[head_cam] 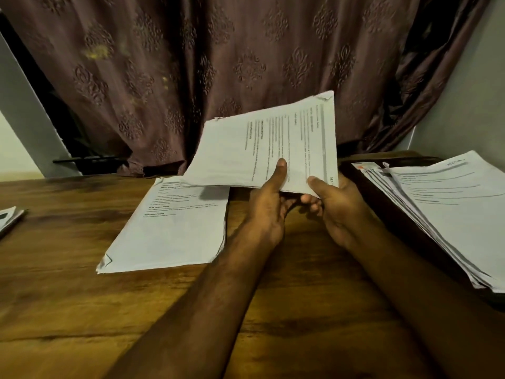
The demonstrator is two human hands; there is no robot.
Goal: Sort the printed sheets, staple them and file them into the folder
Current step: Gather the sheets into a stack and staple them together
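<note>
A thin bundle of printed sheets (262, 143) is lifted above the wooden table (82, 296), turned sideways with a dog-eared far corner. My left hand (269, 206) grips its near edge, thumb on top and fingers underneath. Beside it, my right hand (336, 209) pinches the same edge near the corner. Flat on the table below lies another stack of printed sheets (169, 231), its near left corner folded. A larger, fanned pile of sheets (448, 214) rests on a dark raised surface at the right. No stapler or folder is in view.
A brown patterned curtain (218, 64) hangs behind the table. At the left edge the corner of more papers (8, 217) shows. The dark raised surface (382, 203) under the right pile borders the table's right side.
</note>
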